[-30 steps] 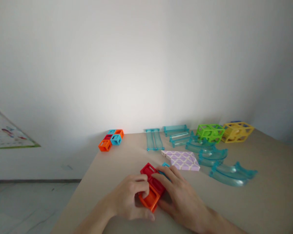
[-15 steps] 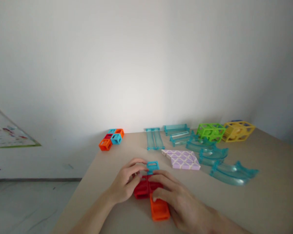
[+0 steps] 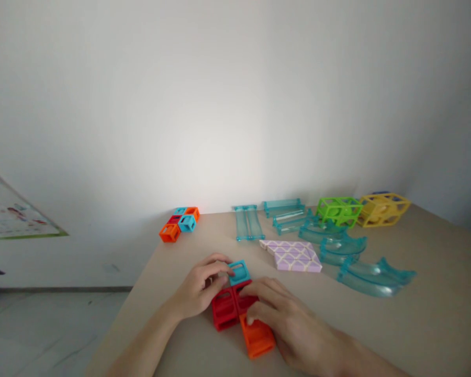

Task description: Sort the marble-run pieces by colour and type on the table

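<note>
A joined group of hollow toy building blocks lies on the tabletop in front of me. At its far end is a blue block [image 3: 239, 273], with two red blocks [image 3: 225, 309] in the middle and an orange block [image 3: 259, 340] nearest me. Curled at the left side, my left hand [image 3: 202, 285] has its fingertips on the blue block and its thumb by the left red one. My right hand [image 3: 284, 317] grips from the right, fingers over the right red block and thumb at the orange block's opening. Its fingers partly hide those two blocks.
More joined small blocks [image 3: 179, 224] sit at the back left. Purple patterned tiles [image 3: 298, 256] lie beyond my right hand. Clear blue straight tracks [image 3: 249, 222] and curved tracks [image 3: 372, 277] are spread behind and to the right. Green frames [image 3: 339, 210] and yellow frames [image 3: 383, 210] stand at the back right.
The joined blocks have turned slightly, the blue end shifting left and the orange end slightly right. Both hands have stayed on them.
</note>
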`<move>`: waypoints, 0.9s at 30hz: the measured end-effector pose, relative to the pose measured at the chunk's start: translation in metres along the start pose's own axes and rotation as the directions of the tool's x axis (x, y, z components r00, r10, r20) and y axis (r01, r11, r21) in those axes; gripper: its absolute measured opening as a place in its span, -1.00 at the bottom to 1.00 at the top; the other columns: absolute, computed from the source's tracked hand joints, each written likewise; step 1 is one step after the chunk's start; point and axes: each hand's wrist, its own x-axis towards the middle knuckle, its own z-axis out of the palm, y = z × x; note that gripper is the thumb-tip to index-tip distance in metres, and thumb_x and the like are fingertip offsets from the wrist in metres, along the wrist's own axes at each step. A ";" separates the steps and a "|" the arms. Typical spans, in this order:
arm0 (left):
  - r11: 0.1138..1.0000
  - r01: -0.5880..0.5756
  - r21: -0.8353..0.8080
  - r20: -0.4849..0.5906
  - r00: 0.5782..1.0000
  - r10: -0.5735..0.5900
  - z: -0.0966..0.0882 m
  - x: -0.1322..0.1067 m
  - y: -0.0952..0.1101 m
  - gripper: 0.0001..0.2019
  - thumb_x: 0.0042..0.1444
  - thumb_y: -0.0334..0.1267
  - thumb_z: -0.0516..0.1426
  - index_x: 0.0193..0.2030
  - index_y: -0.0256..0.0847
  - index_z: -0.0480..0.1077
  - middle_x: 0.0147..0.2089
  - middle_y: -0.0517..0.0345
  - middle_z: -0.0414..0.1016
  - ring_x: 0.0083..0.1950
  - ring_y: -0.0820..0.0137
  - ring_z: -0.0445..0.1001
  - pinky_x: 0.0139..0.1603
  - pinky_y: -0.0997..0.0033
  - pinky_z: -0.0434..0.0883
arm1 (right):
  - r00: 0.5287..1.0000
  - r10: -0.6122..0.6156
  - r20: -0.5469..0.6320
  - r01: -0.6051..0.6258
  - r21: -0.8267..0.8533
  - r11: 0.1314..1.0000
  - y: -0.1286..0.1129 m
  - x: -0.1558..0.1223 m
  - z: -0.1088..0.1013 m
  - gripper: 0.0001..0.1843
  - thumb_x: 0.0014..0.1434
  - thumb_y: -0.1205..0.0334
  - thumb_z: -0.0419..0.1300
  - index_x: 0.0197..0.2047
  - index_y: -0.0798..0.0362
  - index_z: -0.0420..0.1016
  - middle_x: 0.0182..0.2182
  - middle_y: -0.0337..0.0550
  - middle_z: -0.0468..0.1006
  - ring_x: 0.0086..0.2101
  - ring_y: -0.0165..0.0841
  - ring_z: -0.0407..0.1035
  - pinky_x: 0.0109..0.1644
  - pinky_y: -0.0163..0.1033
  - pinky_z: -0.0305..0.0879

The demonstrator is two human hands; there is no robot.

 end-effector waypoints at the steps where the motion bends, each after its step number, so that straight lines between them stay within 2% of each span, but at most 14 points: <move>1: 1.000 0.011 -0.011 0.011 1.000 -0.011 0.000 -0.001 0.001 -0.82 0.25 -0.30 0.03 -0.10 -0.17 0.44 0.11 0.00 0.35 -0.28 0.46 0.44 -0.35 0.49 0.38 | 1.000 0.014 -0.020 -0.014 0.005 1.000 0.001 0.000 0.001 -0.69 0.11 0.54 0.08 -0.12 0.02 0.38 0.05 -0.12 0.40 0.04 -0.29 0.22 0.17 -0.17 0.16; 3: 1.000 0.007 -0.024 0.031 0.999 -0.006 0.001 -0.002 0.003 -0.84 0.21 -0.30 0.07 -0.10 -0.17 0.40 0.12 0.00 0.31 -0.30 0.47 0.42 -0.33 0.48 0.39 | 0.997 0.044 -0.058 -0.044 0.005 0.999 0.002 0.000 0.003 -0.73 0.17 0.53 0.05 -0.12 0.03 0.38 0.00 -0.09 0.40 0.00 -0.29 0.24 0.12 -0.18 0.20; 5: 0.999 -0.042 -0.005 0.036 0.998 0.043 0.002 -0.003 0.006 -0.82 0.15 -0.30 0.12 -0.08 -0.18 0.38 0.14 -0.02 0.28 -0.12 0.36 0.44 -0.11 0.39 0.41 | 0.994 0.075 -0.084 -0.075 -0.001 0.997 0.002 0.000 0.003 -0.76 0.21 0.51 0.02 -0.13 0.04 0.37 -0.06 -0.08 0.41 -0.04 -0.29 0.24 0.08 -0.18 0.23; 7: 0.994 -0.101 0.031 0.030 0.995 0.100 0.003 -0.003 0.008 -0.76 0.10 -0.27 0.18 -0.06 -0.18 0.37 0.16 -0.04 0.26 0.11 0.21 0.35 0.14 0.25 0.31 | 0.992 0.089 -0.085 -0.090 -0.007 0.996 0.001 0.001 0.002 -0.77 0.24 0.49 0.00 -0.15 0.04 0.37 -0.11 -0.09 0.43 -0.07 -0.28 0.24 0.06 -0.17 0.24; 9: 0.992 -0.116 0.042 0.029 0.993 0.115 0.003 -0.002 0.010 -0.73 0.10 -0.23 0.19 -0.05 -0.18 0.36 0.15 -0.04 0.27 0.17 0.17 0.29 0.22 0.20 0.24 | 0.994 0.085 -0.066 -0.086 -0.008 0.996 0.000 0.002 0.001 -0.76 0.25 0.49 -0.02 -0.15 0.03 0.37 -0.13 -0.10 0.45 -0.09 -0.27 0.25 0.05 -0.15 0.25; 11: 0.995 -0.093 0.024 0.033 0.995 0.093 0.002 -0.002 0.011 -0.74 0.14 -0.20 0.17 -0.04 -0.17 0.36 0.11 -0.03 0.30 0.11 0.20 0.34 0.17 0.22 0.28 | 0.996 0.080 -0.049 -0.081 -0.015 0.997 0.000 0.002 0.000 -0.71 0.23 0.49 -0.02 -0.07 0.02 0.37 -0.09 -0.09 0.46 -0.06 -0.26 0.25 0.08 -0.13 0.24; 13: 0.998 -0.063 -0.029 0.053 0.996 0.065 0.003 -0.002 0.011 -0.71 0.15 -0.21 0.16 0.02 -0.14 0.36 0.11 -0.01 0.31 0.04 0.25 0.39 0.11 0.25 0.32 | 0.996 0.076 -0.049 -0.079 -0.050 0.996 0.000 0.002 -0.001 -0.55 0.14 0.48 0.05 0.09 -0.01 0.33 0.05 -0.06 0.40 0.07 -0.21 0.19 0.18 -0.07 0.17; 15: 0.988 -0.048 -0.148 0.107 0.992 0.065 0.004 -0.004 0.011 -0.60 0.14 -0.25 0.18 0.13 -0.11 0.30 0.15 -0.02 0.28 0.02 0.26 0.41 0.08 0.26 0.35 | 0.997 0.076 -0.035 -0.079 -0.112 0.990 0.001 0.001 -0.001 -0.29 0.01 0.44 0.15 0.25 -0.05 0.21 0.25 -0.03 0.20 0.25 -0.08 -0.03 0.30 0.08 -0.03; 17: 0.951 -0.036 -0.306 0.180 0.979 0.095 0.005 -0.005 0.010 -0.53 0.14 -0.29 0.16 0.20 -0.09 0.24 0.20 -0.04 0.25 0.05 0.25 0.41 0.08 0.25 0.36 | 0.997 0.079 0.015 -0.075 -0.160 0.984 0.002 0.001 -0.001 -0.10 -0.08 0.35 0.23 0.35 -0.09 0.08 0.36 -0.04 -0.02 0.33 0.02 -0.23 0.35 0.20 -0.24; 19: 0.910 -0.010 -0.414 0.224 0.968 0.113 0.006 -0.007 0.009 -0.54 0.14 -0.32 0.14 0.20 -0.10 0.24 0.25 -0.05 0.21 0.08 0.24 0.41 0.07 0.25 0.36 | 0.993 0.091 0.078 -0.076 -0.172 0.982 0.002 0.001 -0.001 -0.06 -0.08 0.23 0.27 0.37 -0.10 0.04 0.37 -0.01 -0.05 0.33 0.07 -0.23 0.34 0.24 -0.32; 21: 0.900 0.036 -0.433 0.229 0.971 0.071 0.005 -0.006 0.008 -0.56 0.14 -0.35 0.12 0.19 -0.11 0.27 0.25 -0.05 0.23 0.02 0.28 0.43 -0.01 0.30 0.38 | 0.988 0.120 0.094 -0.103 -0.167 0.980 0.001 0.002 -0.001 -0.12 -0.07 0.14 0.28 0.33 -0.11 0.13 0.32 0.02 0.04 0.28 0.06 -0.09 0.33 0.23 -0.28; 24: 0.934 0.094 -0.346 0.176 0.984 -0.034 0.004 -0.004 0.008 -0.59 0.12 -0.43 0.09 0.13 -0.15 0.33 0.01 0.03 0.42 -0.19 0.40 0.42 -0.23 0.44 0.36 | 0.981 0.186 0.048 -0.176 -0.164 0.971 -0.002 0.004 0.003 -0.22 -0.05 0.09 0.29 0.26 -0.14 0.24 0.22 0.02 0.14 0.19 0.03 0.04 0.29 0.19 -0.10; 27: 0.981 0.055 -0.188 0.095 0.995 -0.037 0.006 0.000 0.011 -0.64 0.05 -0.54 0.03 -0.07 -0.19 0.46 -0.14 0.10 0.48 -0.20 0.40 0.43 -0.19 0.45 0.36 | 0.967 0.253 -0.019 -0.252 -0.184 0.950 -0.004 0.005 0.013 -0.19 -0.05 0.06 0.31 0.28 -0.17 0.20 0.21 0.02 0.10 0.17 0.06 0.02 0.23 0.17 0.02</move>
